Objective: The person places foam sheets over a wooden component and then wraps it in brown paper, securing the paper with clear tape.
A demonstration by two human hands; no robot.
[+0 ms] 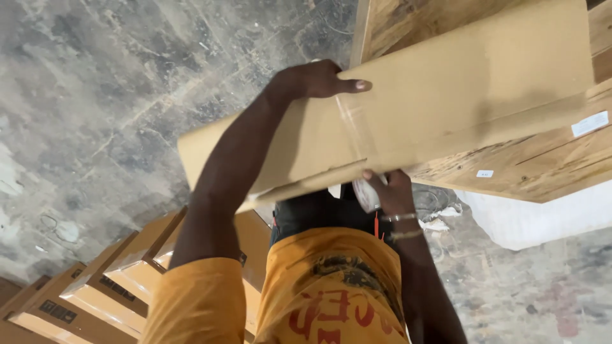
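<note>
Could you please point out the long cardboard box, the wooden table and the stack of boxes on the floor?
long cardboard box (446,95): head view, middle of its broad top face.
wooden table (542,169): head view, bare top near its front edge.
stack of boxes (95,299): head view, top of one box.

1 long, flat cardboard box (408,121), plain brown, sealed by a band of clear tape across its middle. It is held tilted, right end raised against a wooden worktop (542,165), left end lower and clear of the floor.
</note>
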